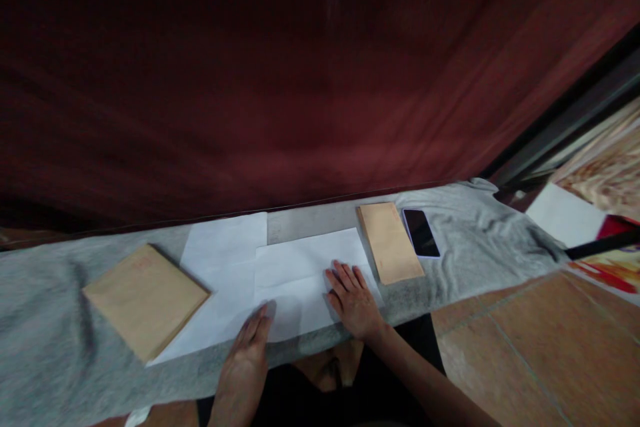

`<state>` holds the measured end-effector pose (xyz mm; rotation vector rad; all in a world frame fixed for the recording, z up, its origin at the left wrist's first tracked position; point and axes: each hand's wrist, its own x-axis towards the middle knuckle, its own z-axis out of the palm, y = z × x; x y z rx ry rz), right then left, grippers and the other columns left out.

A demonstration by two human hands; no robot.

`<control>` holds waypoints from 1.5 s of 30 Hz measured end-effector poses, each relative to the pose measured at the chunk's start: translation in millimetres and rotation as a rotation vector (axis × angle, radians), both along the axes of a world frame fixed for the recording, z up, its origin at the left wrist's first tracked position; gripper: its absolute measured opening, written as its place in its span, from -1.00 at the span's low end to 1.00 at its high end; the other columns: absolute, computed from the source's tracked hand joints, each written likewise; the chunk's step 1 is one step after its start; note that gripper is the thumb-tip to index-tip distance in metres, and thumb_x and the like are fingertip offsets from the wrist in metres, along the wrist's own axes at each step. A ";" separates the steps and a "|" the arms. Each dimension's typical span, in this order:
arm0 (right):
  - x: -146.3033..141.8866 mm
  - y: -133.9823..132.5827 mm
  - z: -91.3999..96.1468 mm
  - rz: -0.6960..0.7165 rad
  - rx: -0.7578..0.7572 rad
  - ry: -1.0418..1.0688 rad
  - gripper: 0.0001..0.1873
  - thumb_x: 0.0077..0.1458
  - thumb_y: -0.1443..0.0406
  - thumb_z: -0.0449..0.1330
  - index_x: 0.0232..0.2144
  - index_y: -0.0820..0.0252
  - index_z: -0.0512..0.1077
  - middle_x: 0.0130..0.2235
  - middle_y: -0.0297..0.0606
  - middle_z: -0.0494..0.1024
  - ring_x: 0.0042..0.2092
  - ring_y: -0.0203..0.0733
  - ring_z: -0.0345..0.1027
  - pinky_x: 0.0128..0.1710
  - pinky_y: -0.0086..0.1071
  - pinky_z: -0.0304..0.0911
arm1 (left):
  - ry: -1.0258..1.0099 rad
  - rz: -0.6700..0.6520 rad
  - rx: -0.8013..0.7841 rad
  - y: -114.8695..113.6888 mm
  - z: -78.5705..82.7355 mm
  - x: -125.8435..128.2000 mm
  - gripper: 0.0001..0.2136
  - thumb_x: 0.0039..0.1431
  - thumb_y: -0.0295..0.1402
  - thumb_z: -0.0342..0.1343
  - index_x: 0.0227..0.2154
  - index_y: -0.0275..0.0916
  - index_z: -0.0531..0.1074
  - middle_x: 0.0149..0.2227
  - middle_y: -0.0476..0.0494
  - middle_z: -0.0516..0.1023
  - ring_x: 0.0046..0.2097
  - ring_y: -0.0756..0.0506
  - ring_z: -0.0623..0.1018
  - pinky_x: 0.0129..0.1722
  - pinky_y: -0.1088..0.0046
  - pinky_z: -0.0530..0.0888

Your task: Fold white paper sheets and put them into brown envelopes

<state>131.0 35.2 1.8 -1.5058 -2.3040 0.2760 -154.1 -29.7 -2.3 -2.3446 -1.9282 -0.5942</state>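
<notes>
A creased white sheet of paper (305, 263) lies on the grey cloth in front of me. My right hand (353, 297) rests on its right half with the fingers spread. At the sheet's lower left edge is my left hand (250, 350), its fingers stretched out and close together, the tips touching the paper. Another white sheet (225, 247) lies to the left, partly under the first one. A stack of brown envelopes (145, 300) covers that sheet's left part. Right of the front sheet sits a second stack of brown envelopes (393, 243).
A phone (421, 233) with a dark screen lies right of the envelopes. The grey cloth (470, 233) is rumpled at its right end. A dark red surface (300, 93) rises behind it. Floor tiles (520, 347) show at lower right, near a white sheet (565, 213).
</notes>
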 end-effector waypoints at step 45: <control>-9.9 39.5 -6.4 -0.085 0.084 0.011 -0.43 0.40 0.21 0.01 0.38 0.20 0.15 0.44 -0.07 0.06 0.42 0.05 -0.04 0.39 0.02 -0.10 | -0.005 0.177 0.093 71.6 -0.3 76.0 -0.38 0.43 -0.12 -0.20 0.41 -0.37 -0.03 0.38 -0.55 0.17 0.40 -0.37 0.18 0.31 -0.12 0.23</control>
